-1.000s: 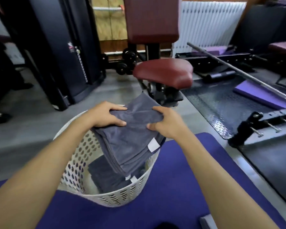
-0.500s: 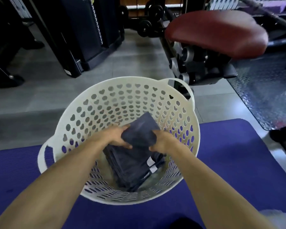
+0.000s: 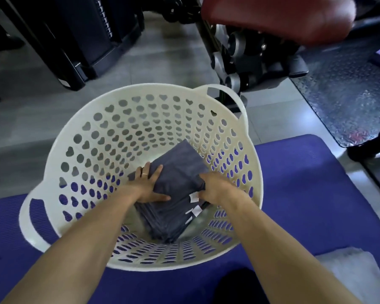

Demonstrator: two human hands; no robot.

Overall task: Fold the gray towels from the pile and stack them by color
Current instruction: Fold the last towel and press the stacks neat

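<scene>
A stack of folded dark gray towels (image 3: 176,178) with small white tags lies at the bottom of a cream plastic laundry basket (image 3: 110,128) with heart-shaped holes. Both my arms reach down into the basket. My left hand (image 3: 148,185) grips the left edge of the top towels, thumb on top, a ring on one finger. My right hand (image 3: 215,189) holds the right edge of the same stack, its fingers hidden under the cloth.
The basket stands on a blue-purple exercise mat (image 3: 316,194) on a gray tiled floor. A gym machine with a dark red seat (image 3: 279,16) stands just behind the basket. Black weight equipment (image 3: 75,36) is at the back left. A pale gray cloth (image 3: 349,273) lies at the lower right.
The towel stack went from above the basket rim down to the basket's bottom, both hands still on it. My view tilted down and moved closer over the basket.
</scene>
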